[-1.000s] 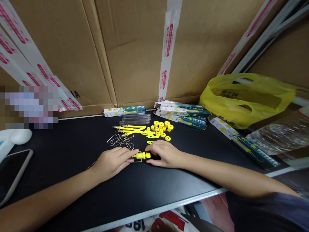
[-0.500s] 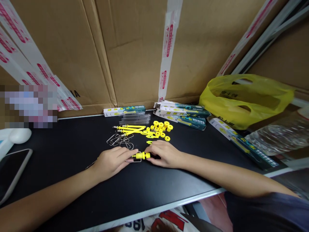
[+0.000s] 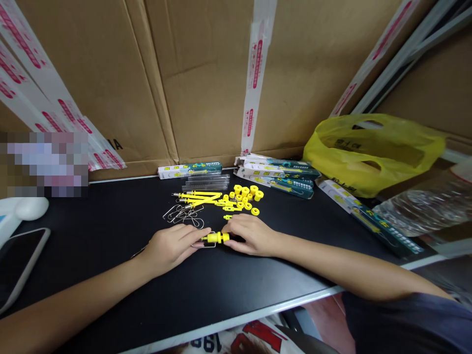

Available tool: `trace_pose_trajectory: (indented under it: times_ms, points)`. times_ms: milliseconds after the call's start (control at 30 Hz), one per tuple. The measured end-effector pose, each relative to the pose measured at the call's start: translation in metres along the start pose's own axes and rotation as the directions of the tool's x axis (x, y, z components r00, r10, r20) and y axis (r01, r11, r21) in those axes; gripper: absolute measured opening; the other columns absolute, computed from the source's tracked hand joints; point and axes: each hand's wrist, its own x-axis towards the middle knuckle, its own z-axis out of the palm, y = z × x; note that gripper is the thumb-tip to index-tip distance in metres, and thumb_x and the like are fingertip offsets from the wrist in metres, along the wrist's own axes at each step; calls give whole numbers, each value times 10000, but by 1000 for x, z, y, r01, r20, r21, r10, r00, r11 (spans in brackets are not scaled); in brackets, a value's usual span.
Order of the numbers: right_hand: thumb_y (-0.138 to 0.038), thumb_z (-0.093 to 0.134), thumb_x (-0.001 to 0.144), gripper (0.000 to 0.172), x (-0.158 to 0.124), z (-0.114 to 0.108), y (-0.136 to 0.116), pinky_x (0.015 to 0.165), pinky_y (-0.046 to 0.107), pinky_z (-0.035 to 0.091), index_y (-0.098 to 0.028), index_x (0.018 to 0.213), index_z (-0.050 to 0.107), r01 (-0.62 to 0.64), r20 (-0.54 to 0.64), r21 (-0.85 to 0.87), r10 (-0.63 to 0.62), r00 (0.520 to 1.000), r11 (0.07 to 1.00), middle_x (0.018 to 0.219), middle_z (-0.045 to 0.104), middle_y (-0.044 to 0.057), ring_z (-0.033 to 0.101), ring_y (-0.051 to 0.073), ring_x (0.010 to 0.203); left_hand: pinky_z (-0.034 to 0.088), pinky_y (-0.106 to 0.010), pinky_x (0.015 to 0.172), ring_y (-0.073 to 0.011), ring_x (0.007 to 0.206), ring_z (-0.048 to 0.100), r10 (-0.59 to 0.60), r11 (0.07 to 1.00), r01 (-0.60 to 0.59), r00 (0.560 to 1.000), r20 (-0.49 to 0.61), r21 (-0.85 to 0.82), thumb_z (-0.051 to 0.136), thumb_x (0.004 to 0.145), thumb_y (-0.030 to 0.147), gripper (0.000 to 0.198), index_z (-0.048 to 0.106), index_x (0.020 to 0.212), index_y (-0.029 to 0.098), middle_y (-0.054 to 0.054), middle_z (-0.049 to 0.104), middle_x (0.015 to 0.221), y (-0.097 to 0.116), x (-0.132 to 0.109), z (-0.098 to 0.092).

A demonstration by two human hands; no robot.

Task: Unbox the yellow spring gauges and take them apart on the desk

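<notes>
Between my hands, low over the black table [image 3: 177, 300], lies a yellow plastic assembly [image 3: 214, 238] with a bent metal wire. My left hand [image 3: 173, 246] pinches its left end and the wire. The fingers of my right hand [image 3: 250, 235] close around its right end. Just beyond are bent wire hooks [image 3: 186, 215], yellow rods with metal tips [image 3: 199, 198], and several yellow caps and rings [image 3: 245, 194]. A small flat yellow piece [image 3: 227, 217] sits right by my right fingertips. The parts under my fingers are hidden.
Clear plastic tubes [image 3: 206, 183] and printed boxes [image 3: 275, 173] lie at the back against cardboard [image 3: 206, 88]. To the right are another box [image 3: 368, 216], a yellow bag [image 3: 372, 172] and a clear bottle [image 3: 424, 209]. A phone [image 3: 22, 265] is at the left.
</notes>
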Motion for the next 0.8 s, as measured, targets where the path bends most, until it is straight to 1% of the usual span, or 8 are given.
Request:
trace_pose_trajectory:
  times_ms: [133, 267, 300, 400, 467, 600, 700, 800]
  points:
    - [-276, 474, 908, 116, 0, 0, 0, 675, 263, 418, -172, 950, 507, 24, -1, 41, -24, 1000, 999, 809, 613, 49, 540, 150, 726, 498, -230, 733, -130, 825, 620, 0, 1000, 0, 1000, -2, 0, 496, 927, 262, 347, 499, 1266, 190, -33, 662, 961, 0, 0, 0]
    - [-446, 513, 885, 320, 0, -1, 0, 650, 266, 412, -146, 997, 494, -35, 26, 40, 34, 999, 999, 786, 586, 45, 524, 155, 697, 498, -229, 722, -132, 821, 619, -1, 1000, 1, 1000, -5, 0, 490, 929, 261, 342, 498, 1265, 199, -36, 661, 970, 0, 0, -1]
    - [-465, 485, 896, 334, 0, -1, 0, 653, 270, 409, -144, 989, 500, -47, 40, 28, 46, 998, 999, 789, 583, 50, 522, 159, 702, 498, -230, 723, -131, 822, 618, 0, 1000, 0, 1000, -4, -2, 485, 932, 262, 343, 494, 1269, 199, -36, 660, 972, 0, 0, 0]
    - [-397, 360, 962, 302, 0, -1, 1, 676, 280, 393, -159, 903, 538, -39, 85, -38, 42, 995, 999, 789, 577, 62, 514, 169, 728, 497, -232, 732, -131, 828, 616, -1, 1000, 1, 1000, -1, -1, 479, 935, 262, 344, 488, 1273, 198, -38, 660, 974, 0, 0, 1]
    - [-363, 341, 973, 310, 1, -1, 1, 674, 278, 382, -165, 860, 551, -25, 95, -69, 32, 995, 997, 768, 569, 58, 507, 166, 722, 495, -231, 729, -132, 826, 617, -1, 1000, 1, 1000, 0, 3, 485, 933, 262, 341, 496, 1267, 194, -38, 662, 968, -1, -1, 1]
    - [-355, 430, 946, 228, 0, 1, 1, 660, 261, 385, -163, 894, 543, -12, 42, -42, 14, 999, 999, 772, 583, 47, 511, 154, 716, 501, -234, 726, -133, 820, 622, -6, 1000, 6, 1000, 3, 3, 487, 930, 266, 346, 500, 1267, 193, -34, 663, 962, -1, -2, 1]
    - [-288, 482, 918, 132, -1, 1, 1, 651, 251, 391, -165, 917, 530, 9, -18, -8, -9, 1000, 1000, 790, 602, 40, 515, 144, 705, 501, -235, 731, -135, 825, 622, -6, 1000, 6, 1000, -1, -5, 492, 926, 264, 350, 501, 1269, 193, -34, 661, 963, -1, -1, 1]
    - [-324, 523, 894, 176, -2, 1, 1, 632, 250, 396, -160, 957, 527, 3, -39, 12, -3, 999, 1000, 772, 601, 33, 515, 142, 681, 497, -236, 734, -136, 827, 617, -3, 1000, 3, 1000, 5, -8, 495, 926, 255, 355, 495, 1274, 185, -38, 658, 967, -1, -1, 1]
